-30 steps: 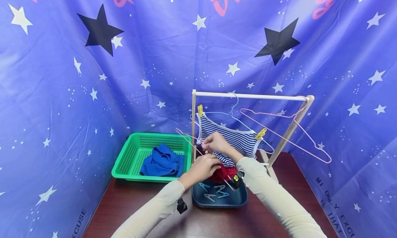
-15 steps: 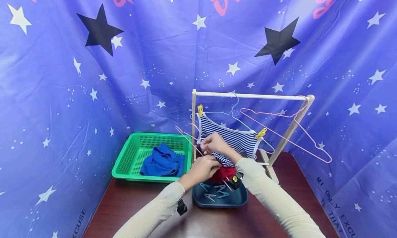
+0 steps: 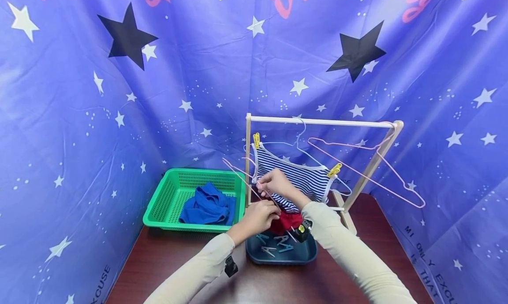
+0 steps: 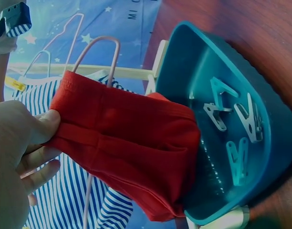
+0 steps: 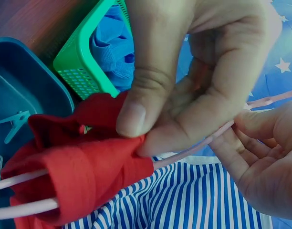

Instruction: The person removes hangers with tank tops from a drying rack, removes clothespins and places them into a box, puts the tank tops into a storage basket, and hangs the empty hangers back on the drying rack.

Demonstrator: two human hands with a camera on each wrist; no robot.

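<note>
Over the near tray [image 3: 307, 251], the left hand [image 3: 255, 218] pinches the red cloth [image 4: 127, 143]; beyond, the right hand [image 3: 277, 183] grips the pink hanger [image 5: 191, 150] running through it. Ideally, steady the hanger; draw the cloth evenly, without bunching. The left wrist view shows the hanger's rounded end; only the head view shows the rack's [image 3: 325, 122] whole top bar.

I log plain red garment [image 4: 127, 138], pale pink hanger [image 5: 182, 155], navy-and-white striped top [image 3: 304, 176], yellow clothespins [image 3: 334, 170], green basket [image 3: 186, 227], blue cloth [image 3: 208, 205], red-brown table [image 3: 166, 268], violet-blue backdrop [image 3: 222, 53] with white and black stars.
</note>
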